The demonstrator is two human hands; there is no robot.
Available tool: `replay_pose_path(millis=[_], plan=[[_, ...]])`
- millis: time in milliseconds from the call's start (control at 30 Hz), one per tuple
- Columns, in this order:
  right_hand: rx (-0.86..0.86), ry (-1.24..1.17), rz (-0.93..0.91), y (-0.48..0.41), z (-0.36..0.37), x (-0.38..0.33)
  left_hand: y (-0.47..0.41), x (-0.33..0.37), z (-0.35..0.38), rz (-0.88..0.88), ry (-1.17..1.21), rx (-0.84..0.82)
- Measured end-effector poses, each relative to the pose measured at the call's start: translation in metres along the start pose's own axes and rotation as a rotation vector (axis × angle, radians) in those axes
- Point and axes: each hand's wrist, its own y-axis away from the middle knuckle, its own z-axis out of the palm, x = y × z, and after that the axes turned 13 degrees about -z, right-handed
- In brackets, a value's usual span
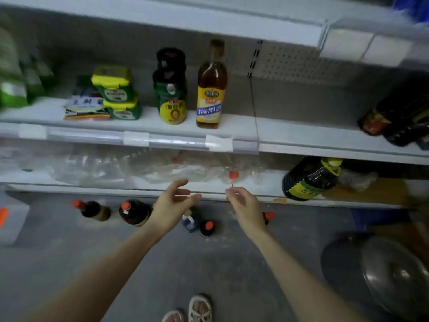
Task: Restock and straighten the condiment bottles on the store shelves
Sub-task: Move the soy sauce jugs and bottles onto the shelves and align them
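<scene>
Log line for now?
left hand open | right hand open | dark red-capped bottles on floor | tall amber yellow-labelled bottle upright on shelf

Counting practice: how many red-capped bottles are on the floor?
4 bottles: two left of the left hand, one between the wrists, one behind the right hand; others may be hidden.

Dim, cool indoor light, soft overall blur, wide-angle bending at edges

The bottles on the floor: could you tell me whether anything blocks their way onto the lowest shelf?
Yes. Crumpled clear plastic covers the lowest shelf from its left end to the middle, and a large dark jug lies tilted at the right. The left hand and right hand hover before its edge.
</scene>
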Motion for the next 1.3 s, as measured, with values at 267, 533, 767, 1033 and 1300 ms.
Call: replay_pose_path(millis=[267, 533, 767, 1033, 1300], plan=[[-0.037, -0.010, 0.208, -0.016, 0.078, 0.187, -0.111, -0.157, 0.029, -0.178, -0.051, 0.032], [-0.001, 0.052, 0.302, -0.028, 0.127, 0.321, -0.185, -0.276, 0.057, -0.349, -0.102, 0.027], [-0.027, 0.054, 0.267, -0.041, 0.162, 0.387, -0.225, -0.340, 0.072, -0.419, -0.105, 0.015], [0.024, 0.026, 0.193, -0.053, 0.183, 0.420, -0.245, -0.368, 0.074, -0.443, -0.084, 0.002], [0.095, 0.067, 0.144, -0.050, 0.168, 0.420, -0.237, -0.360, 0.073, -0.406, -0.105, -0.032]])
